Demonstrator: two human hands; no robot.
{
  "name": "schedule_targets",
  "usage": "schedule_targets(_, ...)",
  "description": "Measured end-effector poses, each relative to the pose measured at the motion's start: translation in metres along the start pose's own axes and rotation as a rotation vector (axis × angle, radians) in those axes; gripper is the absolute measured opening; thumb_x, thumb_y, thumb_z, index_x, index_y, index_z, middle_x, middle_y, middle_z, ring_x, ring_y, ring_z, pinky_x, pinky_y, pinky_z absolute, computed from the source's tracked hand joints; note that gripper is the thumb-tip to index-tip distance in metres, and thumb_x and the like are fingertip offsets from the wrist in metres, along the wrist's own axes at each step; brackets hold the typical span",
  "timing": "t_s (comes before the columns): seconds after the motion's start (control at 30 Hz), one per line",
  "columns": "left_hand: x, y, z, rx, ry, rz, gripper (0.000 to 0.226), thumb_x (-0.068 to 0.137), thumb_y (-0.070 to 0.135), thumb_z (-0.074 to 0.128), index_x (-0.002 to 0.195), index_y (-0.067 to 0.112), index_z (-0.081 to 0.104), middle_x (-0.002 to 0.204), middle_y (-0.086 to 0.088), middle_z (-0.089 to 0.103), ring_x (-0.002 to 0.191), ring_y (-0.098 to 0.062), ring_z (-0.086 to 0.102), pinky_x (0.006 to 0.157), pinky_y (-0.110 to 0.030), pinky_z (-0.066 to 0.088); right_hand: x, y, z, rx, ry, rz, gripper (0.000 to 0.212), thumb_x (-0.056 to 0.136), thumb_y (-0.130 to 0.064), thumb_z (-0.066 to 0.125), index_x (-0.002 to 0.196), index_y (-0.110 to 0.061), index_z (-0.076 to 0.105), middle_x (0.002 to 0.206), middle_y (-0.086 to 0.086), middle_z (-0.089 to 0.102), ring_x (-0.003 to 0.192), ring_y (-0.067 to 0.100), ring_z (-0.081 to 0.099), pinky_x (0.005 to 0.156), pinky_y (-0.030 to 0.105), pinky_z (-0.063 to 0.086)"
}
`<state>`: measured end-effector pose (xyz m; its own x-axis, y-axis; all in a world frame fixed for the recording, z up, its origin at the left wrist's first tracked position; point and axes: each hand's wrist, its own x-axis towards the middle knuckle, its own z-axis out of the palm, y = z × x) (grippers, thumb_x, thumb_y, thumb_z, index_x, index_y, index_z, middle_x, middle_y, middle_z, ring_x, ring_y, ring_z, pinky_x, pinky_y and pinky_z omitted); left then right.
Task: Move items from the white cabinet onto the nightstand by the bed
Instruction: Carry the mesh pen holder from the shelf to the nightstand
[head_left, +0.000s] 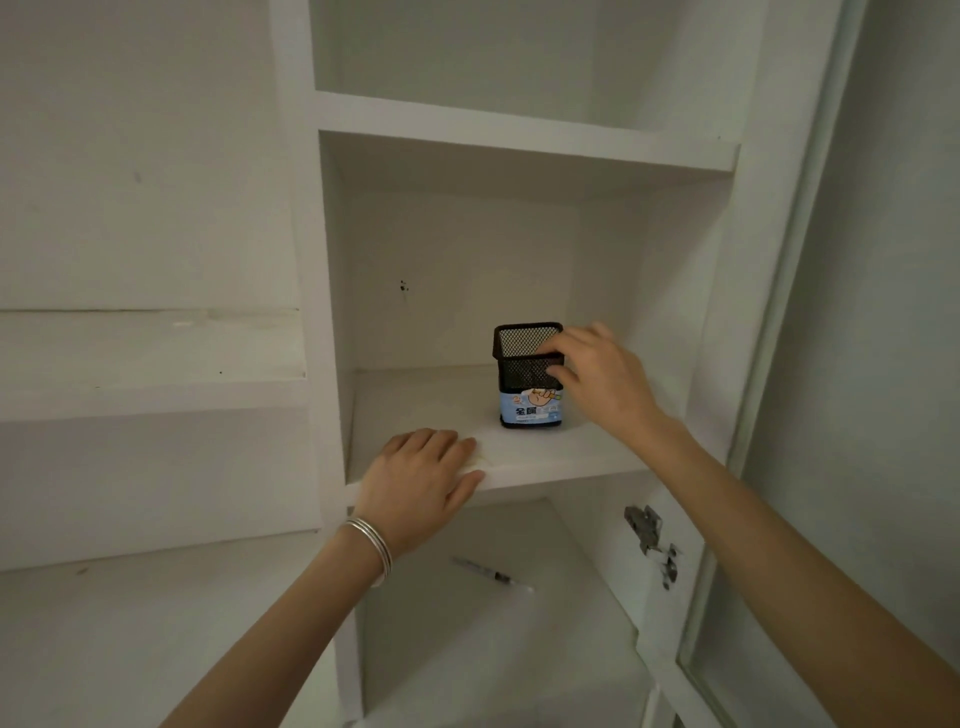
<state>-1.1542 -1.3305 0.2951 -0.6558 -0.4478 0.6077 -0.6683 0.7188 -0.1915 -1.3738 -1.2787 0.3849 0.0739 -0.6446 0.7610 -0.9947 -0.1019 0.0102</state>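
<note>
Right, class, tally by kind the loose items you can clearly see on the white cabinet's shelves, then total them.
Black wire-mesh pen holder with a blue label: 1
Slim grey pen-like stick, lying flat: 1
Total: 2

The pen holder (527, 376) stands on a shelf (561, 457), a pen (491, 574) on the lower shelf (457, 654).

Right hand (597, 379) masks the right side of the mesh pen holder (522, 364); small print on its label (530, 411) is unreadable. Pen (491, 573) on the lower shelf (519, 654) is blurred. Top compartment (467, 52) and both forearms (280, 634) are cut at the edges
</note>
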Motion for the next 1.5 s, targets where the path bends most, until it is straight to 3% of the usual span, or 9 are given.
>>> schedule_targets(0.17, -0.015, 0.007, -0.013, -0.056, 0.016, 0.008, 0.042, 0.089, 0.039, 0.037, 0.104, 0.016, 0.068, 0.098, -0.002, 0.068, 0.087, -0.023, 0.065, 0.075, -0.032, 0.051, -0.032, -0.015, -0.03, 0.027, 0.043, 0.032, 0.027, 0.079, -0.016, 0.071, 0.106, -0.014, 0.068, 0.099, 0.004, 0.066, 0.104, 0.021, 0.048, 0.072, 0.027, 0.035)
schedule_targets(0.33, -0.057, 0.02, -0.03, -0.103, 0.073, -0.003, 0.042, 0.089, 0.035, 0.038, 0.11, 0.013, 0.066, 0.107, -0.004, 0.066, 0.099, -0.025, 0.062, 0.082, -0.034, 0.048, -0.072, -0.04, -0.057, 0.129, 0.034, 0.026, 0.024, 0.077, -0.008, 0.072, 0.1, -0.008, 0.069, 0.093, 0.006, 0.068, 0.094, 0.024, 0.055, 0.073, 0.035, 0.046)
schedule_targets(0.63, -0.148, 0.026, -0.091, -0.018, 0.044, -0.12, 0.04, 0.088, 0.031, 0.039, 0.111, 0.012, 0.065, 0.107, -0.005, 0.066, 0.102, -0.026, 0.06, 0.088, -0.036, 0.042, -0.118, -0.102, -0.074, 0.337, -0.061, -0.012, 0.026, 0.076, -0.009, 0.074, 0.102, -0.012, 0.07, 0.091, 0.002, 0.067, 0.087, 0.014, 0.051, 0.075, 0.03, 0.039)
schedule_targets(0.83, -0.259, 0.035, -0.128, 0.116, -0.114, -0.381, 0.042, 0.089, 0.035, 0.038, 0.111, 0.013, 0.066, 0.106, -0.005, 0.067, 0.099, -0.024, 0.062, 0.087, -0.037, 0.048, -0.152, -0.173, -0.041, 0.556, -0.258, -0.157, 0.026, 0.076, -0.008, 0.073, 0.102, -0.01, 0.07, 0.095, 0.005, 0.068, 0.092, 0.016, 0.051, 0.079, 0.031, 0.039)
schedule_targets(1.1, -0.444, 0.085, -0.208, 0.284, -0.338, -0.814, 0.044, 0.088, 0.038, 0.038, 0.113, 0.013, 0.065, 0.108, -0.004, 0.067, 0.099, -0.024, 0.062, 0.086, -0.039, 0.049, -0.204, -0.324, -0.023, 0.822, -0.458, -0.514, 0.023, 0.074, -0.008, 0.075, 0.096, -0.012, 0.071, 0.089, 0.001, 0.068, 0.09, 0.022, 0.056, 0.077, 0.036, 0.045)
schedule_targets(1.5, -0.701, 0.2, -0.42, 0.69, -0.406, -1.432, 0.048, 0.084, 0.042, 0.038, 0.113, 0.015, 0.065, 0.108, -0.002, 0.067, 0.1, -0.022, 0.062, 0.089, -0.039, 0.05, -0.337, -0.649, -0.129, 1.223, -0.58, -1.11, 0.023, 0.071, -0.004, 0.075, 0.093, -0.012, 0.072, 0.086, 0.003, 0.069, 0.084, 0.023, 0.058, 0.071, 0.03, 0.042)
